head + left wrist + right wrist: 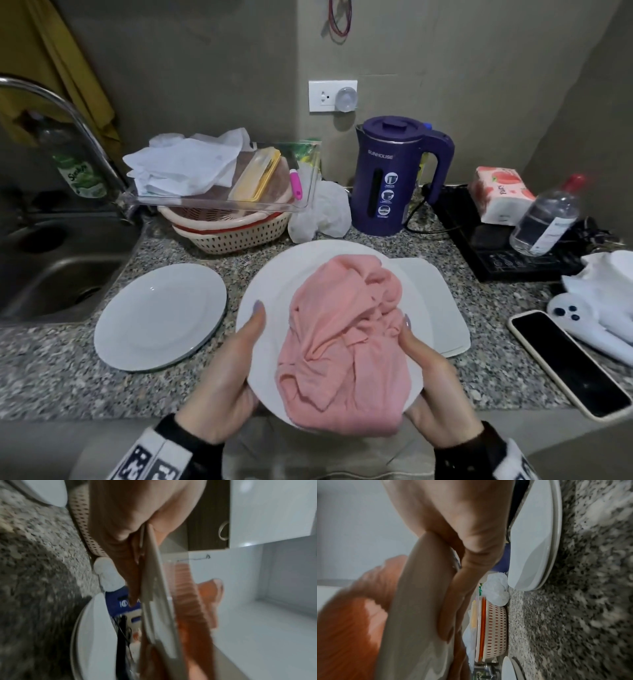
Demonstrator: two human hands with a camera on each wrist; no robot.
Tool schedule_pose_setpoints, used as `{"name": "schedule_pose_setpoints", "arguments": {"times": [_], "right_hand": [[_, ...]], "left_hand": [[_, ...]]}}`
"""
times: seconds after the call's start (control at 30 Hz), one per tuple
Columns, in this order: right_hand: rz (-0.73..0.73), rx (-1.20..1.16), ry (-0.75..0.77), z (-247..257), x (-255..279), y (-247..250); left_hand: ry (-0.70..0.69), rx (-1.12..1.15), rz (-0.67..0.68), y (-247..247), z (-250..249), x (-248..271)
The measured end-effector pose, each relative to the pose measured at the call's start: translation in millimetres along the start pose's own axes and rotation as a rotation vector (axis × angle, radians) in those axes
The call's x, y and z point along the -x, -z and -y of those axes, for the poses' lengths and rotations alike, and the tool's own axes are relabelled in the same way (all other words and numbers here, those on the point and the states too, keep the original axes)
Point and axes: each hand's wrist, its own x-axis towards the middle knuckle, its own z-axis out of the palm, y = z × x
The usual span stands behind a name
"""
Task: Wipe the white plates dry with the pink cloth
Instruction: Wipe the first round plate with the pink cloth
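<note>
I hold a large round white plate [274, 294] above the counter's front edge with both hands. A crumpled pink cloth [346, 335] lies across its middle and right side. My left hand [239, 356] grips the left rim, thumb on top and fingers hidden beneath. At the right rim my right hand [428, 373] grips with its thumb on the cloth's edge. The left wrist view shows that plate [154, 588] edge-on with the cloth [188, 595] beyond it. A second round plate [161, 315] lies on the counter to the left. A rectangular white plate [438, 301] lies to the right, partly hidden.
A steel sink [51, 274] with a tap [68, 113] is at the left. Behind the plates stand stacked baskets [233, 233] under a clear tray, and a purple kettle [394, 178]. A phone [568, 363], a bottle [544, 219] and a black cooktop [496, 246] fill the right.
</note>
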Motion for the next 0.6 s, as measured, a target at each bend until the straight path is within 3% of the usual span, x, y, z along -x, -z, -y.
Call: {"name": "schedule_pose_setpoints", "arguments": {"times": [0.13, 0.23, 0.3, 0.4, 0.5, 0.6], "right_hand": [[0.041, 0.401, -0.012, 21, -6, -3], [-0.089, 1.032, 0.367, 40, -1, -8], [0.100, 1.368, 0.542, 34, 8, -29], [0.330, 1.773, 0.546, -1, 5, -58], [0.344, 1.938, 0.768, 2, -8, -70], [0.131, 1.845, 0.865, 39, -27, -63]], "left_hand": [[-0.207, -0.006, -0.124, 4, 1, -8], [-0.286, 0.045, -0.173, 7, 4, -9], [-0.349, 0.056, -0.225, 7, 5, -10], [-0.456, -0.056, -0.249, 1, 6, -5], [-0.543, -0.122, -0.255, -4, 2, 4], [-0.625, -0.038, -0.267, -4, -1, 10]]}}
